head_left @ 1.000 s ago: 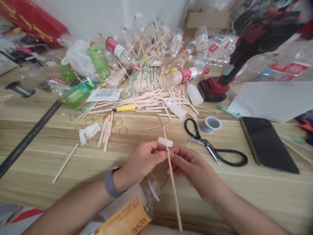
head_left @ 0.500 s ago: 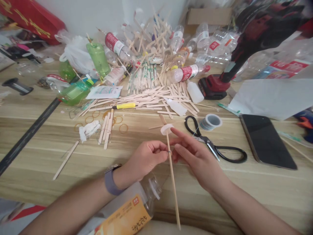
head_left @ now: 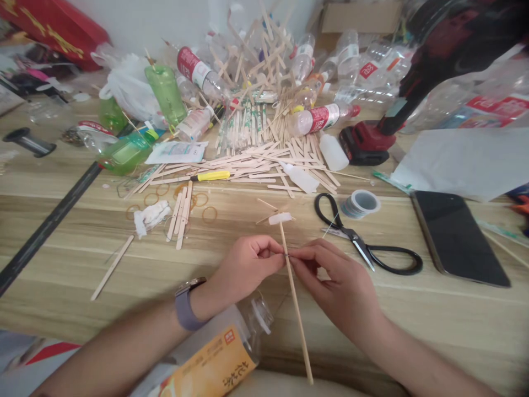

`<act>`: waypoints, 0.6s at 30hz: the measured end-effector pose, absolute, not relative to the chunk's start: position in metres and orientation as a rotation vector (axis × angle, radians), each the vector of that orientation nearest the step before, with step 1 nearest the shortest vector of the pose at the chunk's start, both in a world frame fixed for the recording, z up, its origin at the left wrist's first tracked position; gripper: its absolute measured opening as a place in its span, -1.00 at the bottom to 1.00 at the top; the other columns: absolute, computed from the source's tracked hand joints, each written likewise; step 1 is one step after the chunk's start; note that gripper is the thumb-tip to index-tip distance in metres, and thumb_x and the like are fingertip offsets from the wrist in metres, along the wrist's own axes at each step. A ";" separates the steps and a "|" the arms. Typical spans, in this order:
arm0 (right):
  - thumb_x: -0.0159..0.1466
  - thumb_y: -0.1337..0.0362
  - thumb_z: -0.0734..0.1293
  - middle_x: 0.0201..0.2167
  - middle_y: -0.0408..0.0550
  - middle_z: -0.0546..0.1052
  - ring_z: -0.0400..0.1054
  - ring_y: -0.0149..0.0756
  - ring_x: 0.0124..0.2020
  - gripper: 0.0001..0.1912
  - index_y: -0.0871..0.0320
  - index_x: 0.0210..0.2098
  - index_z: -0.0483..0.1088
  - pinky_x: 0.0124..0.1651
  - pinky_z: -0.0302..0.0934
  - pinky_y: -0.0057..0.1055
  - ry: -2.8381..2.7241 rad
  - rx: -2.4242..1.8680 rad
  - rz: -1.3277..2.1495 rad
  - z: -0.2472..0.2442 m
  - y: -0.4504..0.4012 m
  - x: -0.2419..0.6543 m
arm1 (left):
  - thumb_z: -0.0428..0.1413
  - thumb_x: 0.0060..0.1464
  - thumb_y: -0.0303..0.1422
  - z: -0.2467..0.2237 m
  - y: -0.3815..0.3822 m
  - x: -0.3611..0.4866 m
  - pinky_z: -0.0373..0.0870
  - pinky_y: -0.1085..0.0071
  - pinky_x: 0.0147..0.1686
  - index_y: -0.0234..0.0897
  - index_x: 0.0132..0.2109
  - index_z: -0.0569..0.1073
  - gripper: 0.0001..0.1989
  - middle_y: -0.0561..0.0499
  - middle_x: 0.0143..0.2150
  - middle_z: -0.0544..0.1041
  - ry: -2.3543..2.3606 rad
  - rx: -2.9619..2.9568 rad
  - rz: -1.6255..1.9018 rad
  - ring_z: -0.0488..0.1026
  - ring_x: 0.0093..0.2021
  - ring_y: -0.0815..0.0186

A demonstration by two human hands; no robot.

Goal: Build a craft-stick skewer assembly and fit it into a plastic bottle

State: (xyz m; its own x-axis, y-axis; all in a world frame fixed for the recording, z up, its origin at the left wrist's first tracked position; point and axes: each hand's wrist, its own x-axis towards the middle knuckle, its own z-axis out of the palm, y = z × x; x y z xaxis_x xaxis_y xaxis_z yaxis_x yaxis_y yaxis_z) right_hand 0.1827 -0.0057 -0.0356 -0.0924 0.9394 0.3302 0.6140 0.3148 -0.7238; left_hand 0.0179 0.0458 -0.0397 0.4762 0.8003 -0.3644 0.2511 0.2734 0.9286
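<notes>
Wood-grained tabletop (head_left: 433, 314) carries loose craft sticks (head_left: 256, 165) and plastic bottles (head_left: 316, 119) toward the wall. Nearer, a long wooden stick (head_left: 298, 320) slants between both hands, a white ring (head_left: 280, 219) toward its far end. The left hand (head_left: 243, 264) has fingers closed on the stick; the right hand (head_left: 341, 281), just opposite, has thumb and forefinger pinched together, apparently on a thin strand too small to see clearly. Black-handled scissors (head_left: 355, 237) lie beyond the right hand.

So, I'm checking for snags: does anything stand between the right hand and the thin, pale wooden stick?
Nothing visible does. The right hand pinches right at the wooden stick; the black-handled metal scissors lie farther right.
</notes>
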 end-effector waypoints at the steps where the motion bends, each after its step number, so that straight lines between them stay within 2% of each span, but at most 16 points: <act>1: 0.24 0.43 0.29 -0.54 -0.16 0.42 0.31 -0.44 -0.56 -0.87 0.15 -0.38 0.46 -0.54 0.18 -0.54 -1.800 -1.392 0.528 -0.035 -0.006 0.183 | 0.12 0.01 -0.35 -0.040 0.046 0.017 0.01 0.51 -0.54 -0.30 -0.38 0.47 -0.89 0.20 -0.58 0.26 1.060 1.304 0.470 0.12 -0.55 0.47; 8: 0.19 0.35 0.30 -0.58 -0.16 0.41 0.29 -0.40 -0.56 -0.89 0.11 -0.48 0.39 -0.50 0.18 -0.48 -1.591 -1.478 0.820 -0.033 -0.004 0.182 | 0.12 0.08 -0.29 -0.035 0.044 0.016 0.12 0.52 -0.47 -0.31 -0.31 0.47 -0.85 0.14 -0.48 0.38 0.963 1.357 0.530 0.21 -0.48 0.45; 12: 0.16 0.30 0.32 -0.61 -0.16 0.39 0.24 -0.37 -0.58 -0.89 0.10 -0.50 0.39 -0.52 0.11 -0.44 -1.477 -1.499 0.968 -0.032 -0.004 0.183 | 0.15 0.07 -0.28 -0.033 0.045 0.018 0.16 0.52 -0.45 -0.31 -0.32 0.48 -0.84 0.12 -0.46 0.43 0.937 1.268 0.557 0.26 -0.46 0.44; 14: 0.17 0.28 0.31 -0.60 -0.16 0.37 0.21 -0.37 -0.57 -0.88 0.11 -0.49 0.39 -0.53 0.07 -0.44 -1.443 -1.496 1.034 -0.032 -0.004 0.183 | 0.17 0.05 -0.27 -0.034 0.045 0.020 0.12 0.52 -0.51 -0.31 -0.33 0.49 -0.83 0.13 -0.53 0.40 0.953 1.158 0.548 0.23 -0.53 0.47; 18: 0.21 0.23 0.29 -0.60 -0.17 0.33 0.14 -0.39 -0.57 -0.84 0.11 -0.47 0.38 -0.55 -0.01 -0.45 -1.351 -1.475 1.189 -0.036 -0.005 0.184 | 0.23 -0.04 -0.23 -0.034 0.045 0.022 -0.11 0.51 -0.66 -0.29 -0.35 0.50 -0.80 0.25 -0.73 0.18 0.961 0.932 0.524 -0.02 -0.71 0.55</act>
State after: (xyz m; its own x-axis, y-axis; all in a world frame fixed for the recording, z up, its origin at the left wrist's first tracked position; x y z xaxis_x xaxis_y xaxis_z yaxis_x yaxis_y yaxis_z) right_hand 0.1835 -0.0049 -0.0358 -0.0083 0.9923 -0.1237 0.2485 -0.1178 -0.9614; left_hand 0.0224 0.0448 -0.0341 0.4973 0.7370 -0.4578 0.0144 0.5206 0.8537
